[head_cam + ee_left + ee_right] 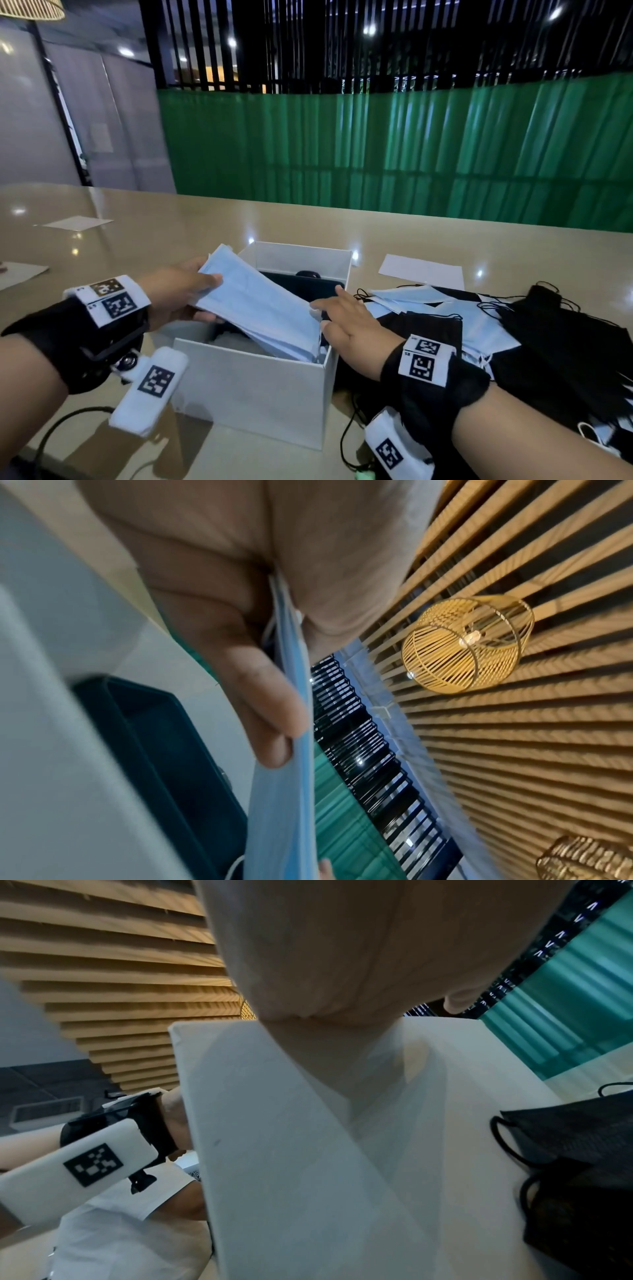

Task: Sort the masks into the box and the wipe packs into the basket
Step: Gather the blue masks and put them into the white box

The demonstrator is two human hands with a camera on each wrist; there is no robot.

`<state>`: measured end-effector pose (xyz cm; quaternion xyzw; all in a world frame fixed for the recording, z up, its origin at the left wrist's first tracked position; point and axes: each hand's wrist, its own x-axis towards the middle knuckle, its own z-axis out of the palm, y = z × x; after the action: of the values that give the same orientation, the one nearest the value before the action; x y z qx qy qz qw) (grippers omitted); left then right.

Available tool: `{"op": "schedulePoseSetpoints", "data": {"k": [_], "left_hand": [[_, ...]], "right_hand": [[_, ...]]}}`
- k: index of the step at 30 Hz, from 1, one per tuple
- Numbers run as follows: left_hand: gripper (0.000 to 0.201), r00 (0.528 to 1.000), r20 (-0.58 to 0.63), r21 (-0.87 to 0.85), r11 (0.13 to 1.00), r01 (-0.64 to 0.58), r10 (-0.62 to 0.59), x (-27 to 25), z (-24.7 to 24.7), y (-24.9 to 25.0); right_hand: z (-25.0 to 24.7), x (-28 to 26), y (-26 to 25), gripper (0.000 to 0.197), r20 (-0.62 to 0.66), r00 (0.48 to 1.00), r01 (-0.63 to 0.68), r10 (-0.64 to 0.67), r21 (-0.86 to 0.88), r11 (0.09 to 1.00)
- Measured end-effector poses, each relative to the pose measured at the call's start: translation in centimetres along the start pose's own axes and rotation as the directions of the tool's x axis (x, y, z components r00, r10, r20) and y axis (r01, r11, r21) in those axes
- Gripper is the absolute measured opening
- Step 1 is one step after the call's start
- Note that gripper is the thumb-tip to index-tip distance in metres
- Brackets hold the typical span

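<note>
An open white box point(253, 387) stands on the table in front of me. My left hand point(191, 294) grips a stack of light blue masks point(260, 308), thumb on top and fingers beneath. The stack tilts down into the box. The left wrist view shows the blue masks point(291, 723) pinched between thumb and fingers. My right hand point(342, 318) lies with straight fingers on the box's right rim, its thumb touching the stack's lower end. A dark teal container point(164, 750) sits inside the box. A pile of blue and black masks point(479, 325) lies to the right of the box.
The beige table point(171, 222) runs to a green curtain behind. White paper sheets lie at the far right point(421, 270) and far left point(77, 222). A black cable point(68, 421) loops near the front left edge. Black masks point(582, 1150) lie close against the box's right side.
</note>
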<state>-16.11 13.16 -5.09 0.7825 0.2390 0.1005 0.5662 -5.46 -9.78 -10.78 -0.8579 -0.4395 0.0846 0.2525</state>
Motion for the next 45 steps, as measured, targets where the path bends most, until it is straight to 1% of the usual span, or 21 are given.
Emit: {"op": "schedulePoseSetpoints", "data": {"k": [6,8,10,12,15,17,19,20,22,24,26,28,29,30,31,32,34,35,37,42,45], "left_hand": [[0.022,0.994,0.105,0.184,0.983,0.021,-0.040,0.1,1.0,-0.6],[0.024,0.985,0.172,0.112,0.994,0.012,-0.031,0.0,0.7,-0.4],[0.037,0.971,0.240,-0.006,1.000,0.009,-0.007,-0.1,0.0,-0.1],[0.042,0.971,0.239,-0.045,0.999,0.020,-0.009,-0.1,-0.9,0.0],[0.024,0.977,0.199,0.124,0.991,0.055,-0.079,-0.3,-1.1,-0.4],[0.021,0.977,0.183,0.322,0.946,0.043,-0.107,-0.2,-0.8,-1.0],[0.015,0.979,0.166,0.418,0.907,0.040,-0.120,-0.5,-0.2,-0.9],[0.017,0.978,0.168,0.423,0.905,0.044,-0.126,-0.5,-0.1,-0.9],[0.040,0.972,0.208,0.348,0.937,0.030,-0.108,-0.3,0.0,-1.0],[0.032,0.967,0.241,0.195,0.980,0.034,-0.081,-0.2,0.3,-0.9],[0.029,0.967,0.240,0.112,0.992,0.062,-0.087,0.0,0.5,-0.7],[0.028,0.971,0.215,0.212,0.976,0.056,-0.103,0.3,0.4,-0.7],[0.030,0.974,0.188,0.356,0.933,0.054,-0.128,0.5,0.3,-0.7],[0.035,0.975,0.157,0.525,0.849,0.054,-0.159,0.7,0.1,-0.9],[0.040,0.974,0.125,0.691,0.721,0.052,-0.190,0.6,0.0,-0.9],[0.045,0.980,0.089,0.802,0.597,0.035,-0.177,0.7,0.1,-1.1],[0.053,0.994,0.056,0.891,0.454,-0.006,-0.098,0.8,0.7,-1.4],[0.057,0.995,0.058,0.905,0.425,-0.020,-0.078,0.8,1.0,-1.4],[0.061,0.992,0.085,0.907,0.419,-0.040,-0.088,0.8,1.6,-1.4],[0.040,0.977,0.141,0.899,0.434,-0.060,-0.158,0.9,1.8,-0.8],[0.037,0.982,0.147,0.903,0.420,-0.086,-0.115,0.6,1.6,0.6]], "right_hand": [[-0.2,-0.7,-0.4,0.046,0.006,1.000,-0.005,0.005,0.030,1.000],[-0.1,-0.7,-0.4,0.046,0.008,1.000,-0.007,0.007,0.045,0.999],[0.0,-0.7,-0.4,0.047,0.010,1.000,-0.010,0.010,0.052,0.999],[0.1,-0.6,-0.2,0.047,0.009,1.000,-0.016,0.016,0.067,0.998],[0.4,-0.4,0.2,0.049,0.010,1.000,-0.021,0.021,0.099,0.995],[0.5,-0.3,0.3,0.049,0.013,1.000,-0.027,0.026,0.111,0.993],[0.6,-0.2,0.3,0.049,0.012,1.000,-0.027,0.025,0.116,0.993],[0.6,-0.3,0.3,0.048,0.011,1.000,-0.025,0.024,0.117,0.993],[0.5,-0.3,0.2,0.048,0.008,1.000,-0.023,0.022,0.122,0.992],[0.6,-0.3,0.3,0.049,0.005,1.000,-0.024,0.023,0.125,0.992],[0.6,-0.3,0.4,0.049,0.006,1.000,-0.024,0.023,0.121,0.992],[0.6,-0.3,0.5,0.049,0.008,1.000,-0.023,0.022,0.121,0.992],[0.6,-0.2,0.5,0.049,0.008,1.000,-0.023,0.022,0.125,0.992],[0.6,-0.2,0.5,0.048,0.007,1.000,-0.022,0.021,0.130,0.991],[0.6,-0.2,0.5,0.048,0.007,1.000,-0.021,0.020,0.134,0.991],[0.6,-0.1,0.5,0.048,0.006,1.000,-0.020,0.019,0.137,0.990],[0.7,-0.1,0.5,0.048,0.003,1.000,-0.018,0.018,0.142,0.990],[0.8,-0.1,0.5,0.048,0.000,1.000,-0.016,0.016,0.144,0.989],[0.8,0.0,0.6,0.048,-0.005,1.000,-0.016,0.017,0.147,0.989],[0.7,0.0,0.5,0.048,0.005,1.000,-0.011,0.011,0.138,0.990],[0.7,0.0,0.5,0.048,0.003,1.000,-0.003,0.002,0.132,0.991]]}}
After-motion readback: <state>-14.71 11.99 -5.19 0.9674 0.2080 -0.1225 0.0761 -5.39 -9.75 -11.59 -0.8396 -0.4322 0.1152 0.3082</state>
